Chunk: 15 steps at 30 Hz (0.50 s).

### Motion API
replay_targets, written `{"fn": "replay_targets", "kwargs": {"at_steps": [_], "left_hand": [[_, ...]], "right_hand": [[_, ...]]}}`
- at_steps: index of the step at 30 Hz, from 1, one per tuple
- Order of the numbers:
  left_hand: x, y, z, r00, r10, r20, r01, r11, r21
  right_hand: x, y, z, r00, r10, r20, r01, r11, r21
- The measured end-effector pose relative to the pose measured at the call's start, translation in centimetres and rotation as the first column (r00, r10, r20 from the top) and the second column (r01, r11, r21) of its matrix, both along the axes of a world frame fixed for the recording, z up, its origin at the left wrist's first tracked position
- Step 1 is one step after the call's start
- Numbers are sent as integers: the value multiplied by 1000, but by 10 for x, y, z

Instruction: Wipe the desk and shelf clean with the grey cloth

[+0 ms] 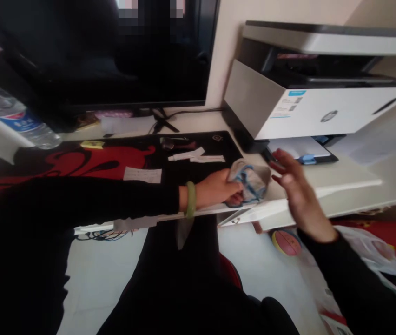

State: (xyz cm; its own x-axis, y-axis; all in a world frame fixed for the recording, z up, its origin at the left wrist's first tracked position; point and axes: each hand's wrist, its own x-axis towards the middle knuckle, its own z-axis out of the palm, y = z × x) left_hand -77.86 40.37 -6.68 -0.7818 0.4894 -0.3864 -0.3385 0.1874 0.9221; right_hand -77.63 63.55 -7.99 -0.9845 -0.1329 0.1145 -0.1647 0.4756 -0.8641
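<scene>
While gripping a crumpled clear plastic packet with blue trim (250,182) in the closed bare left hand (217,188) at the white desk edge (323,176), holding the open, spread bare right hand (300,195) just right of it, long axis slanting toward that hand.

My right hand (300,195) has open air over the white desk (344,179), as far back as the paper tray (299,149) and HP printer (309,109), which block it. The crumpled plastic packet (250,181) in my left hand (217,188) narrows the gap between my hands. Beyond, the low mouse mat (198,149) is passable; the monitor (96,51) and water bottle (16,116) bar the far left.
</scene>
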Motion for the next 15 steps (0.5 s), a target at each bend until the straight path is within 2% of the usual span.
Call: {"fn": "replay_targets", "kwargs": {"at_steps": [1,2,3,4,5,6,7,9,11,13,15], "left_hand": [[0,-8,0,988,-107,-111,99,992,-75],[1,-18,1,940,-248,-236,212,962,-170],[1,-30,3,853,-384,-353,296,914,-277],[2,-44,7,751,-487,-445,332,862,-383],[2,-59,11,664,-547,-510,310,822,-479],[1,-74,15,606,-571,-554,239,794,-559],[-1,-91,18,579,-572,-581,138,771,-621],[-12,-122,18,597,-542,-591,-65,702,-709],[-30,-146,11,650,-522,-552,-173,606,-777],[-52,-161,-3,688,-539,-487,-174,529,-831],[-73,-166,-19,699,-572,-430,-135,485,-864]], "right_hand": [[2,-5,-10,994,94,-58,-86,989,122],[4,-11,-18,974,203,-101,-173,953,247],[5,-16,-24,945,299,-134,-237,905,353],[5,-19,-27,914,372,-161,-273,859,434],[3,-21,-29,890,419,-179,-291,824,485],[0,-22,-31,873,450,-186,-304,802,514],[-5,-22,-32,864,470,-181,-317,787,529],[-20,-20,-35,858,489,-157,-335,764,551],[-43,-21,-42,855,496,-151,-337,753,565],[-69,-26,-50,854,492,-169,-329,763,557],[-91,-33,-57,856,481,-189,-323,783,531]]}}
